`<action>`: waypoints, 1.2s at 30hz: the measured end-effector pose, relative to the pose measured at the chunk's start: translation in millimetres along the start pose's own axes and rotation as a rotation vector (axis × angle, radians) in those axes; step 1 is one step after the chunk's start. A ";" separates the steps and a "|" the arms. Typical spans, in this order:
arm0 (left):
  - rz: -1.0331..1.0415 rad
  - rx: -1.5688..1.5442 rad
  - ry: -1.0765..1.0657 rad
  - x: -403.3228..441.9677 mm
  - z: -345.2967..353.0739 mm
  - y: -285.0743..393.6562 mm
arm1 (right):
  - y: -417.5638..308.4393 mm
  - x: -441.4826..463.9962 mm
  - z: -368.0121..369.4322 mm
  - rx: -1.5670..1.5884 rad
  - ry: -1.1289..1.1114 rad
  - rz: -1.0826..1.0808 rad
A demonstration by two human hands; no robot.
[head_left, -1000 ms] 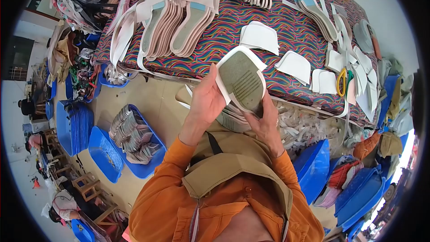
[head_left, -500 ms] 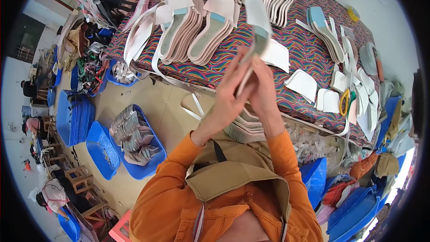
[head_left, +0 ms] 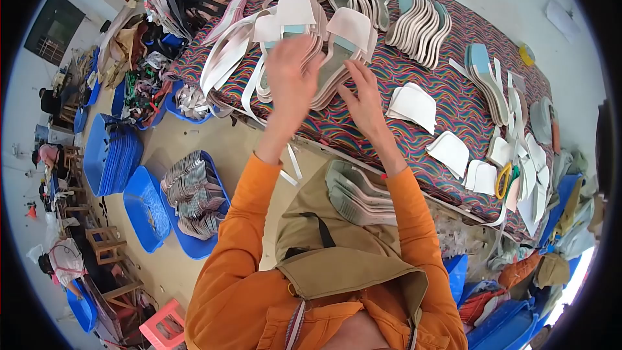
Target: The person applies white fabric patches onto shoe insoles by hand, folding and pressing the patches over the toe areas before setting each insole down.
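Two stacks of shoe insoles with pale pink toe pieces lie in front of me, a left stack (head_left: 295, 11) and a right stack (head_left: 350, 23). Motion smears my left hand (head_left: 291, 78), which is over the near part of these stacks and hides some of them; its fingers are unclear. Beside the right stack's edge is my right hand (head_left: 365, 97), thumb and fingers apart, fingertips at or touching the insoles. Below it, more grey-green insoles (head_left: 359, 198) are stacked at my lap. White curved pieces (head_left: 413, 107) lie on the patterned cloth to the right.
Further insole stacks (head_left: 421, 26) stand at the back of the table (head_left: 389, 149). Yellow-handled scissors (head_left: 503, 181) lie among white scraps at the right. Blue bins (head_left: 148, 210), one filled with insoles, sit on the floor at left, near a pink stool (head_left: 164, 325).
The insole that both hands held up is no longer raised in them. My hands have separated, the left moving to the stacks and the right to the right stack's edge. The view has shifted.
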State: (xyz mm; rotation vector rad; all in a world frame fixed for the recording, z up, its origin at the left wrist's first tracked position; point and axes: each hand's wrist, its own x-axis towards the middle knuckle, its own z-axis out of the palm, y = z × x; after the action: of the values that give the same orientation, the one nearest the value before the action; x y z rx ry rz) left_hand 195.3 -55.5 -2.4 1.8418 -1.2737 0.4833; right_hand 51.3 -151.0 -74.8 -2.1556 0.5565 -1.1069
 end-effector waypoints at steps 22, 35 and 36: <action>-0.498 -0.365 -0.491 50.9 11.0 -74.9 | -13.9 97.0 45.0 -0.284 -0.171 -0.302; -0.193 0.040 -0.443 41.4 9.0 -63.6 | -10.6 97.4 39.8 -0.265 -0.176 -0.244; -0.165 0.047 -0.422 42.4 7.8 -60.5 | -10.6 98.2 39.8 -0.266 -0.174 -0.244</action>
State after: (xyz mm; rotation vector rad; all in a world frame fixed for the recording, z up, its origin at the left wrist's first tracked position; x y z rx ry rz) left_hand 266.2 -77.6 -2.1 2.1419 -1.3721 0.0323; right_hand 139.5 -190.4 -30.1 -2.5775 0.3857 -1.0018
